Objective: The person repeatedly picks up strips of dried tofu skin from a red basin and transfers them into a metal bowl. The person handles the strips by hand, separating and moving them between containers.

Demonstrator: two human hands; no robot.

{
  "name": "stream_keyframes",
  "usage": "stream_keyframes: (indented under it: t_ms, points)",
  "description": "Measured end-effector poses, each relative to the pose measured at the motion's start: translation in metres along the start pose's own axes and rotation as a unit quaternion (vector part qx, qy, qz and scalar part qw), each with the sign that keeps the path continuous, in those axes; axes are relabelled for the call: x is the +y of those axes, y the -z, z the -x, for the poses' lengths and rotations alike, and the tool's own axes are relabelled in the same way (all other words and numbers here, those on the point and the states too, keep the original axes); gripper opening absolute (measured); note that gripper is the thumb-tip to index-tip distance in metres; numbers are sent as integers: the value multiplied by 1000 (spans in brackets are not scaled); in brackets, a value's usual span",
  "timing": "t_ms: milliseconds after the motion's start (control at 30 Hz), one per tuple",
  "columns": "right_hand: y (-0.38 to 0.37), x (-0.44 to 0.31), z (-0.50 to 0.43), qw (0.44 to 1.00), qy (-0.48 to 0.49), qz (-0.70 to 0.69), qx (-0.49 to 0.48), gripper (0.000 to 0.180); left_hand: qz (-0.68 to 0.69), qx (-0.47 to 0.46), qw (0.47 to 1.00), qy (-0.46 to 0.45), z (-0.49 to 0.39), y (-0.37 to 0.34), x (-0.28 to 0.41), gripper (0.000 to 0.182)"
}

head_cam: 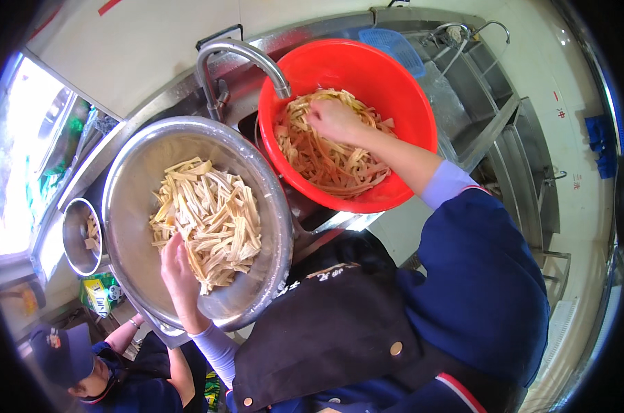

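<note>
A wide stainless steel basin (131, 170) holds a heap of pale, cut strips (214, 222) that look like soaked tofu skin sticks. At the heap's near-left edge is my left hand (178, 273), its fingertips touching the strips; whether they pinch a piece is unclear. Beyond and to the right, a red plastic basin (405, 103) contains more of these strips (338, 165), lying low inside it. My right hand (332, 120) reaches down into them with bent fingers. Its fingertips are partly hidden among the strips, so a grip cannot be made out.
A curved metal faucet (245, 46) hangs over the red basin's rim. A small steel pot (74, 227) with some pieces sits at left. A blue plastic basket (392, 49) and steel sinks (498, 103) lie beyond. Another person (136, 382) works at lower left.
</note>
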State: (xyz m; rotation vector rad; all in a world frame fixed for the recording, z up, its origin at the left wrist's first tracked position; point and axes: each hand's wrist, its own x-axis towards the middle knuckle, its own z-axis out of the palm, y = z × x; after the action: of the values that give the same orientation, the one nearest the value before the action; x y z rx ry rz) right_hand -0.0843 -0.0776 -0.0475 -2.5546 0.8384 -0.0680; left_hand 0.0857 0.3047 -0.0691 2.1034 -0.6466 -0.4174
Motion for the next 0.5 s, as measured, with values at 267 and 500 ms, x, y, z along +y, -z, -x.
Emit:
stream_keyframes:
  t_ms: [267, 500]
  points:
    - [-132, 139, -36, 951, 1, 51, -306, 43, 218, -43, 974, 53, 3, -44, 24, 21]
    - [-142, 165, -87, 874, -134, -412, -219, 36, 3, 3, 996, -90, -1, -50, 44, 19]
